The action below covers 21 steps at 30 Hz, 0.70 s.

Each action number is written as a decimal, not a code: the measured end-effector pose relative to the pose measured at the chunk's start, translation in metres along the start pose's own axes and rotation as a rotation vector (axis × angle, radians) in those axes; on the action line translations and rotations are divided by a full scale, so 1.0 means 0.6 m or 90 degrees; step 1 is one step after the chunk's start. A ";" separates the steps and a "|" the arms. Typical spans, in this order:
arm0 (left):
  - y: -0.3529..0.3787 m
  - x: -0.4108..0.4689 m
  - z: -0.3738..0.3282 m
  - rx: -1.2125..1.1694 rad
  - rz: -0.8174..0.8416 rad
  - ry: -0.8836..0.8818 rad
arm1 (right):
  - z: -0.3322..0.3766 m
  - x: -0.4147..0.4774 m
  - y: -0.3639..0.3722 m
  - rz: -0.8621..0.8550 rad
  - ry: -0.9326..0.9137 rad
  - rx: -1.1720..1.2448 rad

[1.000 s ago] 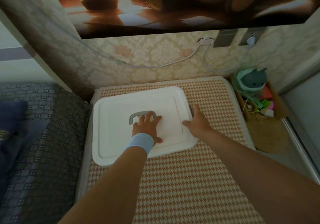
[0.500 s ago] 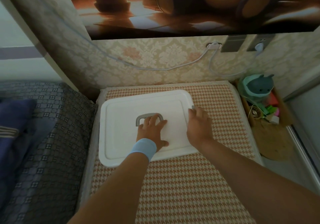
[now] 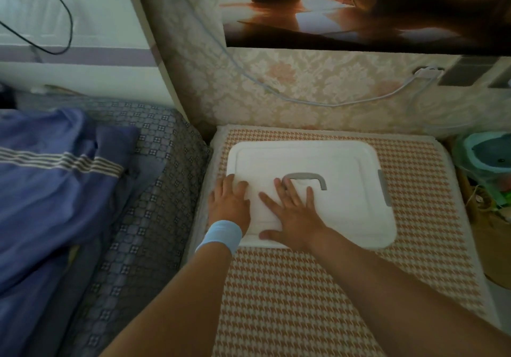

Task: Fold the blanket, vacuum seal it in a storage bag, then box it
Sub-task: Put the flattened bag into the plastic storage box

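Observation:
A white storage box with its lid [image 3: 340,163] on sits on an orange houndstooth cushion [image 3: 304,301]. A grey handle [image 3: 305,176] lies flat in the lid's middle, and a grey latch [image 3: 384,188] runs along its right edge. My left hand [image 3: 229,204], with a blue wristband, presses flat on the lid's left edge. To its right, my right hand [image 3: 293,215] lies flat on the lid, fingers spread, fingertips at the handle. The box contents are hidden.
A blue striped quilt [image 3: 47,179] lies on the grey patterned bed [image 3: 143,218] to the left. The wallpapered wall [image 3: 304,85] with a white cable stands behind the box. At the right edge, a basket holds a teal toy [image 3: 486,157] and clutter.
My left hand slid from the handle to the lid's left edge. My right hand moved from the right edge to the lid's middle. The view swung left, showing the quilt.

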<state>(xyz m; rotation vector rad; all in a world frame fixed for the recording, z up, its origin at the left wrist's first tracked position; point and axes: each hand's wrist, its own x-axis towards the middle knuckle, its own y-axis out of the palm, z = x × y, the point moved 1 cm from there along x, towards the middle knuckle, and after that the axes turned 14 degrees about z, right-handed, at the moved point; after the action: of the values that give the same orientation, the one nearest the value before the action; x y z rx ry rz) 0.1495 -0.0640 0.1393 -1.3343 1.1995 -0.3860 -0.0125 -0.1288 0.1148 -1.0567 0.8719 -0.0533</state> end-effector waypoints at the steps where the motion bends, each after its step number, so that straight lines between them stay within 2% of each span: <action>1: 0.004 0.001 0.013 -0.055 0.026 -0.037 | 0.000 0.003 0.003 0.005 0.003 -0.005; 4: 0.008 0.006 0.037 -0.271 0.168 -0.101 | 0.004 0.005 0.001 0.024 0.009 0.001; 6: 0.008 0.002 0.044 -0.295 0.206 -0.078 | 0.007 0.007 0.000 0.030 0.013 0.008; 12: 0.008 -0.012 0.063 -0.356 0.035 -0.015 | 0.015 0.010 -0.002 0.047 0.028 0.010; 18: 0.008 -0.028 0.055 -0.361 -0.029 0.033 | 0.019 0.011 -0.006 0.053 0.020 0.024; 21: 0.003 -0.030 0.061 -0.284 -0.033 0.035 | 0.020 0.013 -0.007 0.059 0.015 0.035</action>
<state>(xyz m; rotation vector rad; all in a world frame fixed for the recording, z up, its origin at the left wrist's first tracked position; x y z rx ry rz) 0.1717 -0.0301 0.1382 -1.7486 1.3485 -0.1954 0.0019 -0.1251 0.1157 -0.9652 0.9337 -0.0121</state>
